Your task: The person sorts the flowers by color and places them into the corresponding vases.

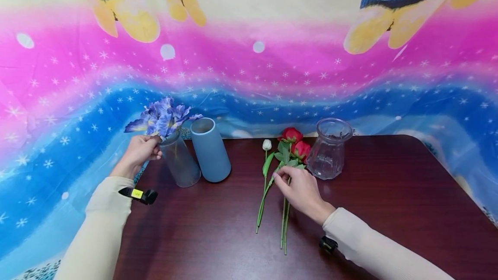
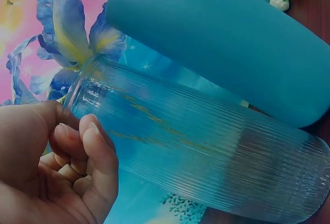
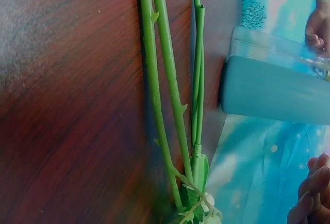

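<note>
Irises (image 1: 165, 118) up in the ribbed glass vase (image 1: 180, 165), over by the table's (image 1: 218, 228) far-left corner, and the left hand (image 1: 140, 154) is right there at the rim, fingers curled in, seeming to pinch them at their base! Iris stems (image 2: 154, 118) show through the glass, so this looks like the settling stage of the arranging. Close beside stands the blue vase (image 1: 212, 154). Across to the right hand (image 1: 301, 189): above the rose stems (image 3: 169, 64), fingers loosely bent, nothing seen between them; contact, can't tell. Around it lie the white tulip (image 1: 266, 144) and red roses (image 1: 300, 149), heads toward the far edge, the clear vase (image 1: 327, 159) just beside. Next move probably calls for releasing the irises, then cleanly pinching one single stem.
</note>
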Motion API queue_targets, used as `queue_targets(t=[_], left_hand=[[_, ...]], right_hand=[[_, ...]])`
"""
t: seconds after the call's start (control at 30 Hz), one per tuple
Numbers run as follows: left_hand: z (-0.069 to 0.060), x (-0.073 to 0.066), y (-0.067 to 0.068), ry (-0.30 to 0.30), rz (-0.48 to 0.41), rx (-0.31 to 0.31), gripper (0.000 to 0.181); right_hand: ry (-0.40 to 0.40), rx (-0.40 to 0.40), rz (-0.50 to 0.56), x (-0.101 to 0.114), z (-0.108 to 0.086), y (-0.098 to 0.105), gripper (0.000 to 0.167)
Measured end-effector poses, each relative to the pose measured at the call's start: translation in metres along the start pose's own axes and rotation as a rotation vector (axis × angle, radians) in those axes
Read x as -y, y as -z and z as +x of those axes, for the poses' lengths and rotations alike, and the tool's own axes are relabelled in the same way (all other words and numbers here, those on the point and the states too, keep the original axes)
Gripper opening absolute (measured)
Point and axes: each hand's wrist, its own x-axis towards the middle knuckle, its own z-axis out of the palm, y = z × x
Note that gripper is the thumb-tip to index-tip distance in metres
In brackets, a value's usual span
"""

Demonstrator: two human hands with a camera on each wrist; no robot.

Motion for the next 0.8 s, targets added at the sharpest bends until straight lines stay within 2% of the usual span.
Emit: queue_targets(t=[0.33,0.43,0.67,0.8], left_hand=[[0.004,0.002,-0.004,-0.004,0.031,-0.003,0.031],[0.003,0.002,-0.005,-0.006,0.015,-0.002,0.033],[-0.005,0.003,-0.006,0.007,-0.049,-0.020,0.044],[-0.013,0.005,-0.008,-0.023,-0.034,-0.035,0.044]], right_hand=[[-0.005,-0.008,-0.004,-0.003,-0.002,0.000,0.013],[-0.008,-0.011,-0.006,-0.004,-0.003,0.001,0.015],[-0.019,0.022,-0.024,-0.005,-0.003,0.002,0.017],[-0.025,0.032,-0.034,-0.005,-0.004,0.004,0.016]])
